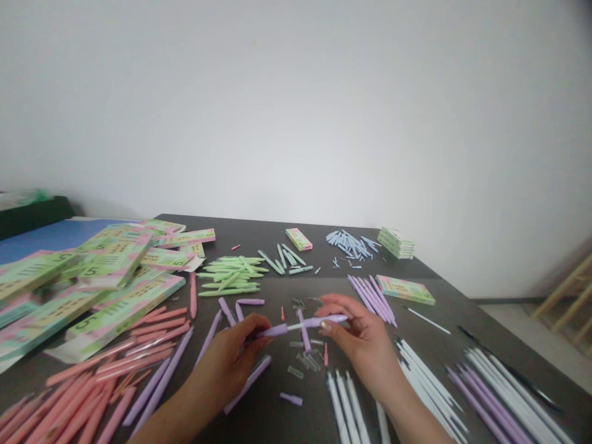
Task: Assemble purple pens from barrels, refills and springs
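Note:
My left hand (231, 357) is closed round the lower half of a purple pen (274, 331), gripping its barrel. My right hand (358, 336) pinches the pen's other purple half (330, 320) between thumb and fingers. A thin white refill (296, 326) bridges the two halves, held level just above the dark table (462, 302). Below the hands lie small clear and purple pen parts (305, 361) and several tiny springs (300, 303).
Pink pen barrels (92, 382) and purple barrels (152, 385) lie at the left front. Green-pink boxes (111, 277) pile up at left. Green pens (231, 274), pale blue parts (351, 243), purple barrels (372, 296) and white refills (430, 382) cover the table.

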`<state>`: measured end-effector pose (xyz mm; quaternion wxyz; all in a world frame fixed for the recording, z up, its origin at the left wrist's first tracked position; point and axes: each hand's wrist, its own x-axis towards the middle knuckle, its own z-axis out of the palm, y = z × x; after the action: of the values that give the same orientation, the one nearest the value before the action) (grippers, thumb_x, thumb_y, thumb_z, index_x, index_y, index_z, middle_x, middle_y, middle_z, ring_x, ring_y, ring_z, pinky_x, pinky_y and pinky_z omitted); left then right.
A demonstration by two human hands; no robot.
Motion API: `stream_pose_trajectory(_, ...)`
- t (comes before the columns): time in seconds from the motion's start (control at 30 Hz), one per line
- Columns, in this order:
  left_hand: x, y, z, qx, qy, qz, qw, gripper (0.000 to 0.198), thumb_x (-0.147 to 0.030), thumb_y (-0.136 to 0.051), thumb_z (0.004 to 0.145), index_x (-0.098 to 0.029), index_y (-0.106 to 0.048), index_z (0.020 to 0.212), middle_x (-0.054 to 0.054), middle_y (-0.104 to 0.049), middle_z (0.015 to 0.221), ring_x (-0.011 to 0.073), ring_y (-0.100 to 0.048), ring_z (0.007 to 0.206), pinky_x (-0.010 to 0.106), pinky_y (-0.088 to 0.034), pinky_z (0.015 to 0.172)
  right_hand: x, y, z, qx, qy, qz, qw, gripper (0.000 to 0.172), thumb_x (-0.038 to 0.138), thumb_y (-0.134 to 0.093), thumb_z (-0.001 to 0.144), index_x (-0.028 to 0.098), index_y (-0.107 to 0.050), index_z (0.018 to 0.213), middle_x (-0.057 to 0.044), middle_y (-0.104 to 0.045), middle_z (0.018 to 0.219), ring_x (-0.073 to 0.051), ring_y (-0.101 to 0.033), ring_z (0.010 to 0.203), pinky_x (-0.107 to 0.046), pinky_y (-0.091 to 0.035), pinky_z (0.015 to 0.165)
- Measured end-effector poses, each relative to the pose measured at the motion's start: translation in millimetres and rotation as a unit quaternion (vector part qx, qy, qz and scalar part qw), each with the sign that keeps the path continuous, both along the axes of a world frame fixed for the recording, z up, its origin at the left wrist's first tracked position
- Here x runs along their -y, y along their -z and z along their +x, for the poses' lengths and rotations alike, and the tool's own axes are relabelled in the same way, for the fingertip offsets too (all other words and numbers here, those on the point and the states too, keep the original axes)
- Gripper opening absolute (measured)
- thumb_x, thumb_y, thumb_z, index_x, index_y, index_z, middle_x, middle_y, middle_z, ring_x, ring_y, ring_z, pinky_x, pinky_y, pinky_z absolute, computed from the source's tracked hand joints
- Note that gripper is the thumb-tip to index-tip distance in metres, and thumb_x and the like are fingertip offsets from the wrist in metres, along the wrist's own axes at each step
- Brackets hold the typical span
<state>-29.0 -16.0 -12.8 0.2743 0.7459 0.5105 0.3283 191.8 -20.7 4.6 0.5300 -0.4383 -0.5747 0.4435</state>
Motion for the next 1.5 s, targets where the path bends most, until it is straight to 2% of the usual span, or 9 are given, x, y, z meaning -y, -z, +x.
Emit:
stream_pose_trajectory(0.17,-4.2,1.8,-2.1,-0.005,-0.012,-0.005,1.0,0.017,-0.032,-0.043,0.084,-0.023,-0.057,0.085,-0.001,-0.066,0.075,0.0181,-0.06,0.072,0.026,-0.042,0.065,-8.1,-2.6,16.1,-0.002,0.033,0.027,0.999,0.033,0.035,-0.065,0.074,0.019,-0.06,0.102,-0.005,-0.064,0.088,-0.017,-0.059,0.073,-0.028,-0.054,0.061)
stream_pose_trajectory(0.37,-7.8,4.8,-3.9,0.008,-0.027,-0.005,1.0,0.018,-0.035,-0.045,0.083,-0.023,-0.057,0.086,-0.002,-0.064,0.072,0.0169,-0.058,0.066,0.025,-0.04,0.061,-17.4,-1.1,28.2,-0.107,0.068,-0.022,0.992,0.032,0.039,-0.07,0.069,0.019,-0.065,0.094,-0.003,-0.062,0.082,-0.014,-0.055,0.068,-0.026,-0.054,0.057)
stream_pose_trajectory(0.53,-8.9,1.8,-3.7,0.069,-0.017,-0.025,0.997,0.02,-0.038,-0.047,0.082,-0.019,-0.054,0.083,0.001,-0.063,0.074,0.0187,-0.058,0.072,0.029,-0.044,0.066,-19.6,0.7,28.0,-0.148,0.045,-0.056,0.986,0.029,0.038,-0.072,0.066,0.017,-0.067,0.086,-0.002,-0.06,0.08,-0.011,-0.053,0.065,-0.025,-0.054,0.055)
stream_pose_trajectory(0.7,-10.8,-0.6,-5.5,0.104,-0.003,-0.025,0.994,0.02,-0.037,-0.045,0.083,-0.019,-0.054,0.083,0.001,-0.063,0.074,0.0182,-0.059,0.073,0.03,-0.046,0.069,-33.5,14.4,39.3,-0.002,0.061,-0.052,0.997,0.029,0.039,-0.066,0.069,0.016,-0.064,0.086,-0.003,-0.062,0.078,-0.016,-0.059,0.07,-0.031,-0.054,0.061)
stream_pose_trajectory(0.83,-13.6,-1.5,-5.6,0.176,0.017,-0.049,0.983,0.026,-0.046,-0.05,0.079,-0.02,-0.055,0.078,0.001,-0.065,0.071,0.018,-0.06,0.069,0.031,-0.047,0.068,-53.0,36.9,53.3,0.082,0.093,-0.055,0.991,0.018,0.024,-0.067,0.061,0.016,-0.062,0.077,0.0,-0.06,0.068,-0.016,-0.058,0.064,-0.029,-0.051,0.057)
stream_pose_trajectory(0.97,-10.8,-6.8,-3.2,0.288,0.005,-0.152,0.945,0.031,-0.049,-0.061,0.07,-0.021,-0.056,0.081,0.001,-0.067,0.073,0.0197,-0.063,0.068,0.032,-0.049,0.067,-63.7,56.5,56.0,0.168,0.081,-0.072,0.98,0.021,0.013,-0.061,0.06,0.016,-0.062,0.081,0.002,-0.06,0.065,-0.014,-0.057,0.058,-0.025,-0.046,0.053)
stream_pose_trajectory(1.13,-4.0,-12.7,-3.3,0.373,-0.001,-0.263,0.89,0.016,-0.033,-0.06,0.077,-0.021,-0.054,0.087,0.002,-0.068,0.076,0.018,-0.063,0.063,0.034,-0.051,0.066,-62.0,66.0,56.5,0.294,0.06,-0.088,0.95,0.022,0.004,-0.064,0.054,0.017,-0.065,0.072,0.002,-0.062,0.061,-0.013,-0.056,0.057,-0.022,-0.04,0.053)
stream_pose_trajectory(1.33,-1.7,-14.5,-5.4,0.444,0.063,-0.308,0.839,0.011,-0.025,-0.053,0.083,-0.021,-0.049,0.092,0.004,-0.068,0.082,0.0198,-0.065,0.07,0.033,-0.05,0.061,-52.3,57.0,58.1,0.371,0.058,-0.065,0.925,0.022,0.002,-0.068,0.05,0.019,-0.067,0.064,-0.001,-0.064,0.061,-0.018,-0.057,0.06,-0.026,-0.038,0.057)
stream_pose_trajectory(1.5,5.1,-15.4,2.6,0.41,0.093,-0.337,0.842,0.007,-0.026,-0.048,0.085,-0.019,-0.046,0.087,0.004,-0.067,0.074,0.0171,-0.064,0.057,0.026,-0.047,0.046,-33.1,24.8,34.3,0.322,0.085,0.01,0.943,0.019,0.028,-0.057,0.077,0.018,-0.066,0.091,-0.007,-0.065,0.087,-0.02,-0.058,0.082,-0.031,-0.043,0.075)
